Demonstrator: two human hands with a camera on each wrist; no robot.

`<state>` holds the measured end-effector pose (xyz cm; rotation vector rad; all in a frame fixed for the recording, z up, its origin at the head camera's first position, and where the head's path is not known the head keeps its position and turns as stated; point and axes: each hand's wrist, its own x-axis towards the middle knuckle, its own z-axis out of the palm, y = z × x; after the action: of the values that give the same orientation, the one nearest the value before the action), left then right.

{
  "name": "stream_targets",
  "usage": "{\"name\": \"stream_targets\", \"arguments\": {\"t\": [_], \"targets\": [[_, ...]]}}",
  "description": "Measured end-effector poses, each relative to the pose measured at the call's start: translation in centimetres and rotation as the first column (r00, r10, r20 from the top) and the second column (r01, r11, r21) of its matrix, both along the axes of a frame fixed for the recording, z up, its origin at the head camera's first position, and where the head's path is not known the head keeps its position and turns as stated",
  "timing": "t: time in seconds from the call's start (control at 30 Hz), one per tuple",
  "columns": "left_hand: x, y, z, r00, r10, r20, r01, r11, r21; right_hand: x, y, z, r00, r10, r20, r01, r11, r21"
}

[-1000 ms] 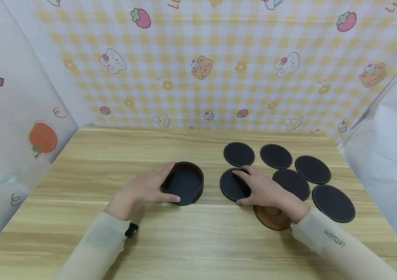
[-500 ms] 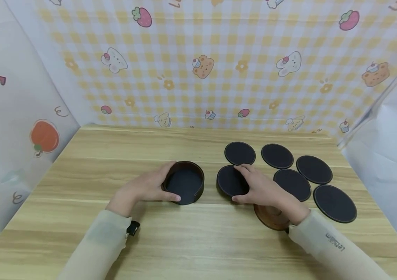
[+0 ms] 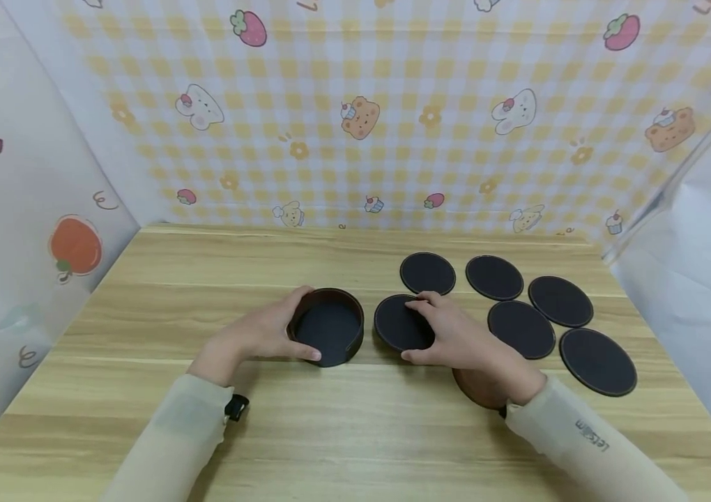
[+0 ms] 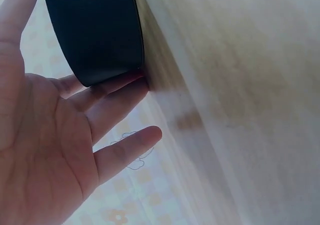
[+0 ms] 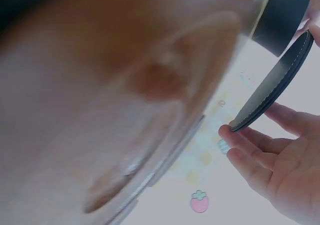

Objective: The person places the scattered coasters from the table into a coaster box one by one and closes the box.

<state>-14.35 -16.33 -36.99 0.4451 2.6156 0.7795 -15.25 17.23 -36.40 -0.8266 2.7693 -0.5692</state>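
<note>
My left hand grips the left side of a round, open-topped black coaster holder with a brown inner wall, its thumb at the front. In the left wrist view the fingers curve against the holder's black outer wall. Just right of the holder, my right hand pinches a round black coaster by its edge. The right wrist view shows this coaster raised and tilted, with light stitching along its rim, and part of the holder beyond it.
Several black coasters lie flat on the wooden table at the right, among them a back one and a rightmost one. A round, shiny brown piece lies partly hidden under my right wrist. A checked cloth hangs behind.
My right hand has lifted the coaster off the table and carried it left, close to the holder. The left hand and the holder have stayed in place.
</note>
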Motion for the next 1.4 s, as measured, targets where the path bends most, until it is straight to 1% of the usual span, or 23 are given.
{"name": "stream_targets", "arguments": {"t": [0.17,0.37,0.53,0.63,0.77,0.97,1.07,1.4], "targets": [[-0.1,0.0,0.4,1.000,0.000,-0.003,0.000,1.000,0.001,0.5,-0.9,0.9,1.000,0.011,-0.028,-0.011,1.000,0.002],[-0.5,-0.3,0.4,1.000,-0.027,0.008,0.027,0.998,0.051,0.7,-2.4,1.5,0.999,0.025,-0.044,-0.025,1.000,-0.005],[-0.6,-0.6,0.3,0.999,-0.038,0.017,0.037,0.997,0.074,0.8,-3.9,1.5,0.997,0.052,-0.063,-0.053,0.999,-0.009],[-0.6,-0.5,0.3,0.999,-0.032,0.023,0.030,0.996,0.084,0.7,-4.9,1.5,0.994,0.067,-0.087,-0.068,0.998,-0.012],[-0.7,-0.3,0.3,0.999,-0.040,0.011,0.039,0.996,0.075,0.7,-6.1,1.3,0.991,0.076,-0.111,-0.077,0.997,-0.007],[-0.6,-0.4,0.3,0.999,-0.047,0.009,0.046,0.997,0.056,0.6,-8.0,1.0,0.993,0.078,-0.087,-0.078,0.997,0.003],[-0.6,-0.5,0.2,0.999,-0.052,0.007,0.051,0.996,0.067,0.4,-8.9,0.9,0.993,0.085,-0.081,-0.085,0.996,-0.003],[-0.8,-0.8,0.1,0.997,-0.072,0.004,0.071,0.991,0.111,-0.1,-10.8,0.4,0.989,0.109,-0.096,-0.108,0.994,0.015]]}}
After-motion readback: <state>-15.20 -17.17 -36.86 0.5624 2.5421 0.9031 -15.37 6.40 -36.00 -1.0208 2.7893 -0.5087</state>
